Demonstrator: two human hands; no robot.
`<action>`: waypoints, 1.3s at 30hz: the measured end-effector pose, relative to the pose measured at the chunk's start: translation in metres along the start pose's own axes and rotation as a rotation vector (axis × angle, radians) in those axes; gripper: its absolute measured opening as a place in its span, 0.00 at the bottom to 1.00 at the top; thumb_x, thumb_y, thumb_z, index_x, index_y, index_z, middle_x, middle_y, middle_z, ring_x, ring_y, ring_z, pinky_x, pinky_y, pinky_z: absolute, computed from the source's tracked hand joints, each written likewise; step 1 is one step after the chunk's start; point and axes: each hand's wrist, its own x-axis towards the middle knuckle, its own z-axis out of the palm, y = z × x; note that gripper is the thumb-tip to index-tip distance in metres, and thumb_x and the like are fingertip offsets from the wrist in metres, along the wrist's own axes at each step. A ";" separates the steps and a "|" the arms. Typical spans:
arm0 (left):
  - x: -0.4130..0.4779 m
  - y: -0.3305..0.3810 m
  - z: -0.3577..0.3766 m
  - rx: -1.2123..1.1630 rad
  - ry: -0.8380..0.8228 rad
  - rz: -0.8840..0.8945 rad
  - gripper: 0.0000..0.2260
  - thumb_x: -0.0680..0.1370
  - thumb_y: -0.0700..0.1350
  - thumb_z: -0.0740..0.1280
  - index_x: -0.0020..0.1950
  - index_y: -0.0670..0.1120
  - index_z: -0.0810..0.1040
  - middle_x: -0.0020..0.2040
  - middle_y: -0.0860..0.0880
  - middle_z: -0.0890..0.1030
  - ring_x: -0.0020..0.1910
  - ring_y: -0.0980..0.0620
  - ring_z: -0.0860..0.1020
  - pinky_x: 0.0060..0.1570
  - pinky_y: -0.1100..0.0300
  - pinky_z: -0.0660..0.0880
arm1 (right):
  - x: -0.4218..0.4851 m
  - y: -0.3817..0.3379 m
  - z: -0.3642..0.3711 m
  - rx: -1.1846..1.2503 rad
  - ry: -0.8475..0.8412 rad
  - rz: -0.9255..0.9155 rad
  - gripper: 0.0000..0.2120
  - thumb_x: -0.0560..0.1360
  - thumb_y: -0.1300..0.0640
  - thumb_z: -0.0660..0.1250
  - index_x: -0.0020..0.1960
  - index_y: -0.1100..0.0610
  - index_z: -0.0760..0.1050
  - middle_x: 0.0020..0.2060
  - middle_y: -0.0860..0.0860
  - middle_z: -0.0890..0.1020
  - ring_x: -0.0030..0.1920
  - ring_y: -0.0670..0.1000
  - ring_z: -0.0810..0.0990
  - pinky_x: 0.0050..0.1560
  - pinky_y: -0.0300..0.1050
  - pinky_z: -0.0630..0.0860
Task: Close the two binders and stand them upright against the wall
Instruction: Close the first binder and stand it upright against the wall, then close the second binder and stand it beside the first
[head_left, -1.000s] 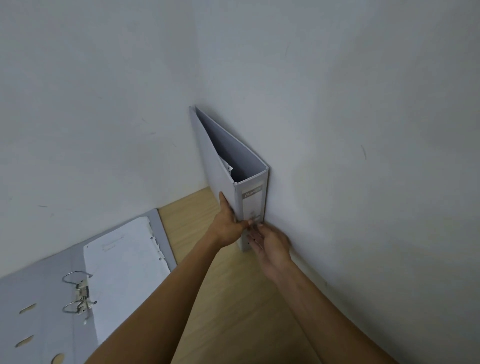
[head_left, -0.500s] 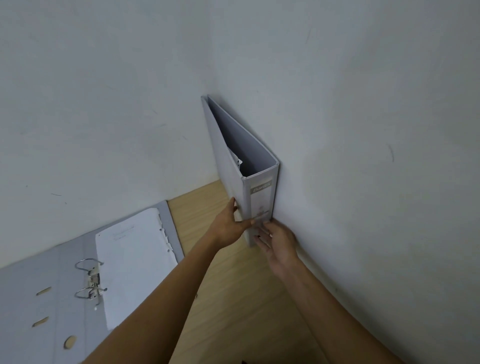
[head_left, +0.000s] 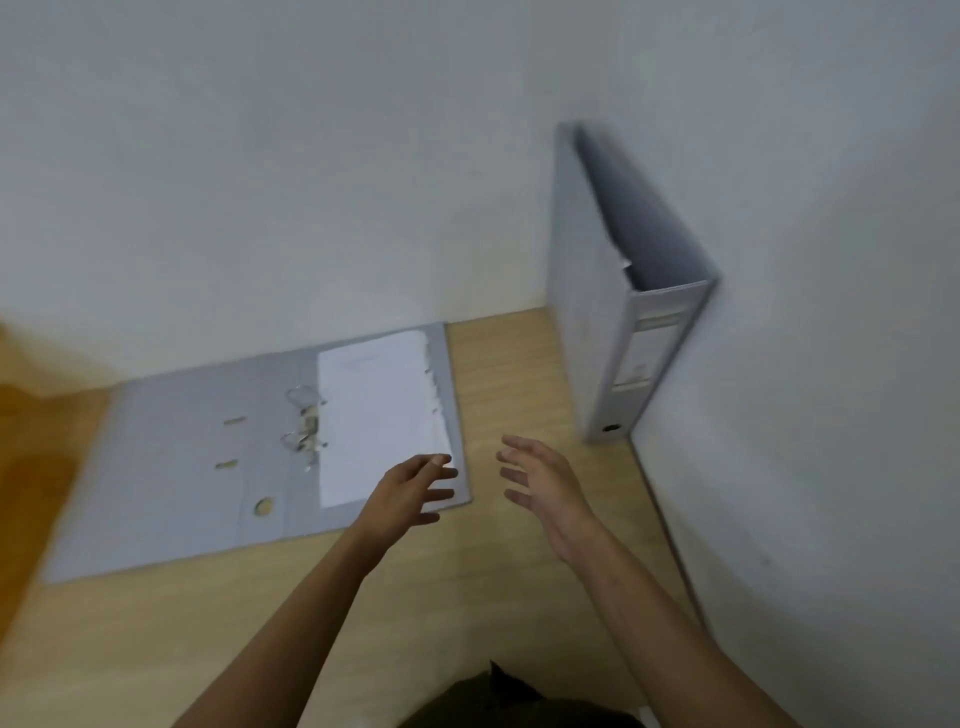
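One grey binder (head_left: 602, 312) stands closed and upright in the corner, its side against the right wall, spine label facing me. The second grey binder (head_left: 208, 457) lies open and flat on the wooden table, metal rings (head_left: 304, 423) up and white sheets (head_left: 379, 410) on its right half. My left hand (head_left: 415, 491) hovers with fingers spread over the near right corner of the open binder. My right hand (head_left: 540, 480) is open in the air between the two binders, holding nothing.
White walls (head_left: 831, 415) meet in a corner behind the upright binder. The light wooden table (head_left: 509, 374) runs to both walls. A darker orange-brown surface (head_left: 31, 441) shows at the left edge. Dark clothing (head_left: 498, 701) sits at the bottom.
Both hands have let go of the upright binder and drawn back to the left toward the open binder. The view has swung left, and the upright binder stays standing against the wall.
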 end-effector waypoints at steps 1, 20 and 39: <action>-0.008 -0.008 -0.013 -0.029 0.031 -0.019 0.18 0.83 0.55 0.60 0.67 0.48 0.77 0.62 0.51 0.83 0.58 0.50 0.83 0.54 0.53 0.80 | -0.001 0.003 0.013 -0.020 -0.030 0.007 0.17 0.80 0.55 0.65 0.68 0.53 0.77 0.64 0.51 0.81 0.62 0.52 0.80 0.60 0.49 0.78; -0.081 -0.173 -0.260 -0.316 0.279 -0.156 0.15 0.82 0.53 0.62 0.64 0.47 0.79 0.59 0.50 0.84 0.56 0.50 0.84 0.50 0.54 0.80 | -0.014 0.083 0.274 -0.287 -0.210 0.110 0.15 0.80 0.55 0.67 0.66 0.53 0.78 0.63 0.51 0.81 0.62 0.53 0.80 0.64 0.54 0.78; -0.069 -0.221 -0.378 -0.308 0.386 -0.220 0.13 0.82 0.50 0.64 0.65 0.49 0.76 0.60 0.50 0.82 0.58 0.49 0.81 0.51 0.54 0.79 | 0.075 0.079 0.503 -0.985 -0.372 -0.140 0.29 0.78 0.58 0.65 0.77 0.57 0.65 0.81 0.54 0.59 0.80 0.57 0.60 0.75 0.49 0.64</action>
